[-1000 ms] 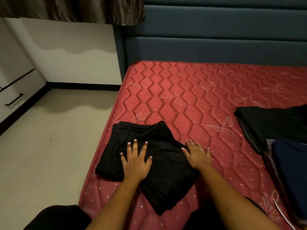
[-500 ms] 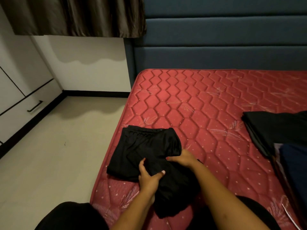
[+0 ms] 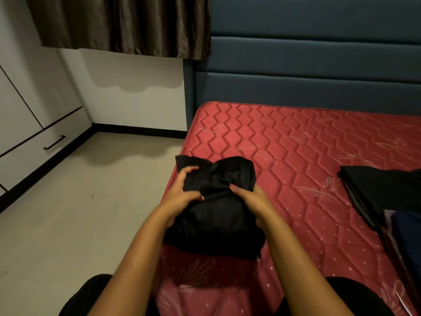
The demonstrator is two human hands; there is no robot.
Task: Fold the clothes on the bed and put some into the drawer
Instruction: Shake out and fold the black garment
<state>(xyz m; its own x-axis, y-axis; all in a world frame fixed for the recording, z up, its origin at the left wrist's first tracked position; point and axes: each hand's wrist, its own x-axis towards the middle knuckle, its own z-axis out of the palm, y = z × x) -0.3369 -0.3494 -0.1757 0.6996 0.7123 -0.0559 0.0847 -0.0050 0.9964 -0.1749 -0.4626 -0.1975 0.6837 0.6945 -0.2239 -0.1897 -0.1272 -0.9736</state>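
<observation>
From the head camera I see both of my hands on the folded black garment (image 3: 218, 215), which sits over the near left part of the red quilted mattress (image 3: 296, 156), close to its left edge. My left hand (image 3: 182, 197) grips the bundle's left side: the thumb lies across the top and the fingers curl over the far left corner of the cloth. My right hand (image 3: 252, 201) grips the right side, with the thumb pressed into the top where the fabric bunches; its other fingers go under the cloth and I cannot see them. The near end of the bundle appears raised off the mattress, with a dark shadow under it, though I cannot tell whether the far end touches the bed.

To the right, well apart from the bundle, a stack of dark folded clothes (image 3: 382, 192) lies on the mattress, and a navy piece (image 3: 407, 236) lies just near of it at the frame's right edge. A blue padded headboard (image 3: 307, 65) stands at the far side of the bed.

On the left, across the pale floor (image 3: 79, 213), a white drawer (image 3: 34, 153) with a black handle (image 3: 54, 143) is closed. A brown curtain (image 3: 125, 23) hangs at the far left, above the wall.
</observation>
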